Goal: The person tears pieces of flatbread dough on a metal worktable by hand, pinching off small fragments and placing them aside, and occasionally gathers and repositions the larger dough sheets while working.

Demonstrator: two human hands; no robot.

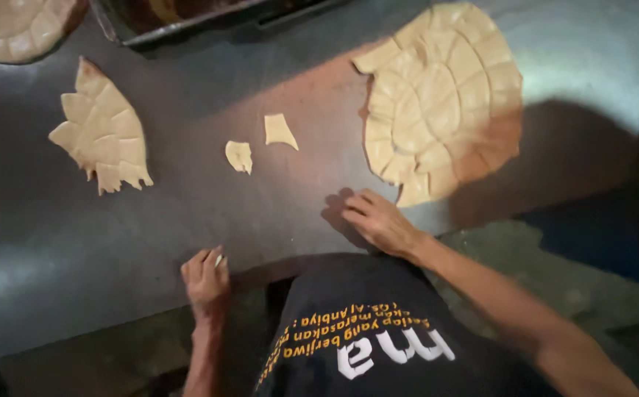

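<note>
Both hands sit on the dark table's near edge, left hand (205,279) curled on nothing, right hand (380,220) flat with fingers spread beside the scored dough round (441,99) at upper right, so looks like between pieces, two loose scraps (260,143) farther up center.

We note a black shirt (378,323) with orange and white lettering across the front. Both forearms are bare, no sleeves reaching them. Left hand (206,279) and right hand (380,220): no gloves, no rings seen.
</note>
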